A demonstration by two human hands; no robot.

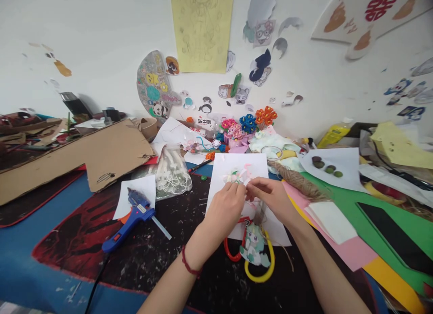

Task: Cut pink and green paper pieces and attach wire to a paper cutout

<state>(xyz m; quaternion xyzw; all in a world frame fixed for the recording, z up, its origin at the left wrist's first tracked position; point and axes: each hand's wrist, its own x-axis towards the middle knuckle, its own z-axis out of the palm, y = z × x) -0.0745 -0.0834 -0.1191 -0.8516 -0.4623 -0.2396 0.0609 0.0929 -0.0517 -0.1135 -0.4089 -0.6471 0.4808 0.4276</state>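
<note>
My left hand (230, 199) and my right hand (265, 192) meet over a white sheet of paper (219, 167), fingertips almost touching. Both hands are closed in a pinch, and whatever lies between the fingers is too small and covered to make out. Just beyond the fingers, small pink, white and green scraps (237, 174) lie on the sheet. Below my hands, scissors with red and yellow handles (260, 278) rest partly on the paper, their blades mostly hidden. A green-and-white cartoon cut-out (254, 246) lies across the handles.
A blue hot glue gun (133, 223) lies left on a small white paper (123, 192), its cord running forward. Behind it are a plastic bag of white strings (172, 174) and cardboard (115, 147). Handmade flowers (233, 129) stand at the back; twine (301, 181) and a phone (394, 235) lie right.
</note>
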